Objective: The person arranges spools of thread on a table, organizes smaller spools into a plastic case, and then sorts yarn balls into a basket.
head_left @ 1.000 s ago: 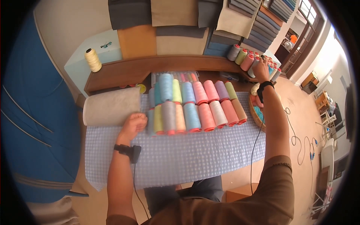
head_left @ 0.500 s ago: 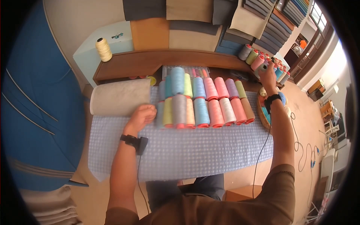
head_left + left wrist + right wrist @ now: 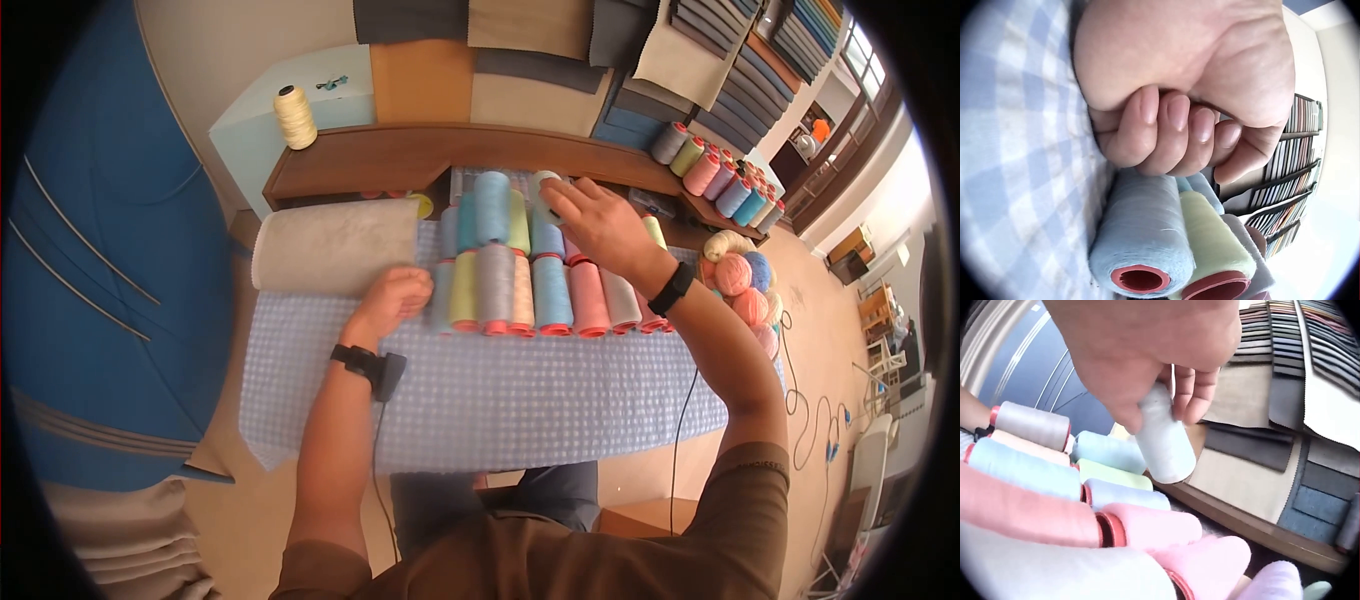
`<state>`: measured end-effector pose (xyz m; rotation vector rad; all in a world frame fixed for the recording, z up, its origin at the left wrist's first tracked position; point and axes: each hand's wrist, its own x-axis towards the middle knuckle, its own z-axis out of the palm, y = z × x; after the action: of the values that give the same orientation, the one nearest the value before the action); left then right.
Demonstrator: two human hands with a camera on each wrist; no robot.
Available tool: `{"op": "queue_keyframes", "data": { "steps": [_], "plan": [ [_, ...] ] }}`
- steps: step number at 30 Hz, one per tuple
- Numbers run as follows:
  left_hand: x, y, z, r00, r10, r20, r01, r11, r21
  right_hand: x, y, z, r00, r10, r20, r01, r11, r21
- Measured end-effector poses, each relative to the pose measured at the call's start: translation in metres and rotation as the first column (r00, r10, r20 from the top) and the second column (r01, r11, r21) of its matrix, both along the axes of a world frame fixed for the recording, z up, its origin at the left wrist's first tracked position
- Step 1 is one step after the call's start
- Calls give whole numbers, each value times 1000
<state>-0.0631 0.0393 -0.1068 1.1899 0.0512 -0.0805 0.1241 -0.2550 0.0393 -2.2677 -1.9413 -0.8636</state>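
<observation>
In the head view my right hand (image 3: 600,225) is over the back row of thread spools. The right wrist view shows it pinching a pale grey-white thread spool (image 3: 1166,440) by its narrow end, tilted above the others. My left hand (image 3: 397,298) rests on the checked cloth, fingers curled into the palm with nothing showing in them. Its knuckles are right at the light blue thread spool (image 3: 1144,231) at the left end of the front row. A blue thread spool (image 3: 491,205) lies on top of the rows; a grey thread spool (image 3: 495,285) is in front of it.
A beige cloth roll (image 3: 335,250) lies left of the rows. More spools (image 3: 735,190) stand on the wooden shelf (image 3: 450,145) at the right, and a cream thread cone (image 3: 295,118) stands at its left end. Yarn balls (image 3: 740,285) sit by the table's right edge.
My right hand has lifted a pale spool from the group on the right shelf and carried it left, over the rows on the table. My left hand stays beside the rows.
</observation>
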Motion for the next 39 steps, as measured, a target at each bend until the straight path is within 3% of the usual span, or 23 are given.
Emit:
{"op": "queue_keyframes", "data": {
  "steps": [6,12,15,16,19,21,23,26,29,30,37,39],
  "plan": [
    [1,0,-1,1000,-8,-7,8,1000,-16,-12,6,-14,997,24,69,-17,995,-98],
    [0,-3,2,1000,0,-11,0,1000,-21,-28,-3,-14,1000,-10,-14,8,996,-87],
    [0,-2,1,1000,4,-8,-4,1000,-22,-20,-11,-11,986,-45,-163,65,990,122],
    [0,-2,1,1000,-3,-6,3,1000,-16,-10,-17,-7,982,-50,-182,83,980,179],
    [0,-3,3,1000,-21,1,21,1000,-1,57,-44,-14,913,-337,-229,390,886,250],
    [0,-2,2,1000,-25,11,25,1000,4,119,-68,-19,889,-388,-243,453,825,339],
    [0,-1,-1,1000,-22,9,22,1000,7,156,-89,-11,756,-540,-371,649,693,314],
    [1,0,-2,1000,-6,-1,6,1000,16,230,-115,-15,586,-693,-420,807,544,228],
    [1,0,-2,1000,-22,0,22,1000,10,268,-126,-12,566,-743,-356,824,511,245],
    [1,1,-2,999,-32,4,32,999,5,275,-126,-9,541,-724,-428,840,495,224],
    [-1,-1,1,1000,-4,-15,4,1000,-16,310,-122,-9,466,-765,-444,878,463,123],
    [-1,-2,1,1000,-1,-21,1,1000,-1,300,-121,-13,542,-730,-418,840,495,224]
  ]
}}
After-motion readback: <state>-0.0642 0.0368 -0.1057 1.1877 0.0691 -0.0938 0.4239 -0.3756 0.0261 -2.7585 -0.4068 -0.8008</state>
